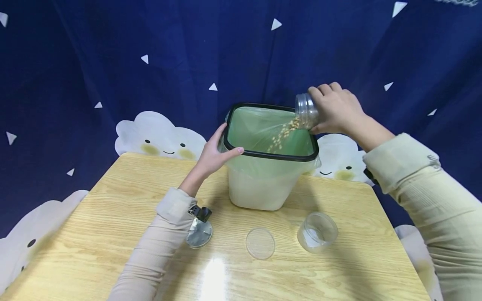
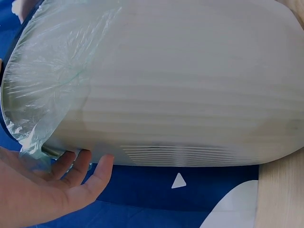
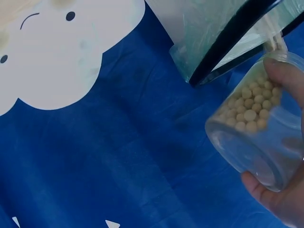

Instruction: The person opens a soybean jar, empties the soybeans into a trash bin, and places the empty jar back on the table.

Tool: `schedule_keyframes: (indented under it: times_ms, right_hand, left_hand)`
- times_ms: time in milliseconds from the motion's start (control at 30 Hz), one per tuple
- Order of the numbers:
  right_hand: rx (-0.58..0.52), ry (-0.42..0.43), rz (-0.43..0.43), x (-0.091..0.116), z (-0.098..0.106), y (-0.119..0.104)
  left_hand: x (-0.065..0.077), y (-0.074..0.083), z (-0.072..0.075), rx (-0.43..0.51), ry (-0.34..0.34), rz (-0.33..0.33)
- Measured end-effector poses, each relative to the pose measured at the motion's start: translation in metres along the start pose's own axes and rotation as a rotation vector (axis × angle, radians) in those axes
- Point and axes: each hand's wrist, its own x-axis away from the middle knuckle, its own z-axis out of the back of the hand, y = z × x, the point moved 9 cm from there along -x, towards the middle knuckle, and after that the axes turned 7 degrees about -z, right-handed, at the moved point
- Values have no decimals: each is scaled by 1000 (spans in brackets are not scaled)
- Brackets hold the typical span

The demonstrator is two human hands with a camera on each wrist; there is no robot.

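A white trash bin (image 1: pixel 254 192) with a black rim and a thin green bag (image 1: pixel 252 127) lining it stands upright at the table's far edge. My left hand (image 1: pixel 213 157) holds its left side at the rim, the thumb lying over the front left corner. In the left wrist view the other fingers (image 2: pixel 97 178) bend against the bin's outside. Above the right side of the rim, my right hand (image 1: pixel 336 109) grips a clear jar (image 1: pixel 306 109) tipped mouth-down to the left. Round, pale yellow beans (image 1: pixel 282 134) fall from it into the bag. More beans (image 3: pixel 250 108) remain inside the jar.
On the wooden table (image 1: pixel 124 200), a second clear jar (image 1: pixel 318 232) stands uncapped at the right. A clear round lid (image 1: pixel 260 243) lies left of it. A silvery round lid (image 1: pixel 199 234) is partly behind my left forearm. A blue curtain (image 1: pixel 180 50) hangs behind.
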Motion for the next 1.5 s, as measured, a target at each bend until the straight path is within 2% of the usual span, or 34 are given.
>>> schedule_keyframes:
  times_ms: [333, 533, 867, 1233, 1500]
  right_hand:
    - [70, 53, 86, 4, -3, -12]
    - [111, 53, 110, 4, -5, -20]
    - [177, 128, 195, 5, 7, -32]
    - [288, 140, 254, 6, 7, -43]
    - [311, 177, 280, 7, 7, -44]
  left_hand:
    - [-1, -3, 0, -8, 4, 6]
    - [0, -4, 0, -12, 6, 9]
    - [-1, -6, 1, -8, 11, 3]
    - [-1, -7, 0, 0, 2, 4]
    - [-1, -7, 0, -6, 3, 6]
